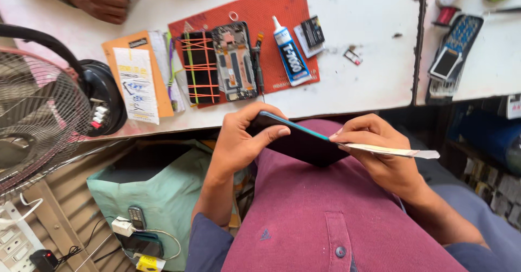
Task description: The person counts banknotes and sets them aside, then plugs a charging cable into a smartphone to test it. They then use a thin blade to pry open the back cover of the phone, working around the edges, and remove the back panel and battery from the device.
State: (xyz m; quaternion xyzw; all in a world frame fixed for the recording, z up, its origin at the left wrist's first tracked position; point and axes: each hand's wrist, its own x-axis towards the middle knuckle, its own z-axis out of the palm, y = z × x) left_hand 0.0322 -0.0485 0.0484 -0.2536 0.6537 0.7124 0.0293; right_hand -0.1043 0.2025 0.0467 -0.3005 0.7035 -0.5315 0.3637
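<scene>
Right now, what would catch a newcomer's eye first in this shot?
The two hands at centre: the left hand grips a dark phone over the lap, while the right hand slides a thin card into its edge. Behind them, a red mat on the white table holds an opened phone and a glue tube.
</scene>
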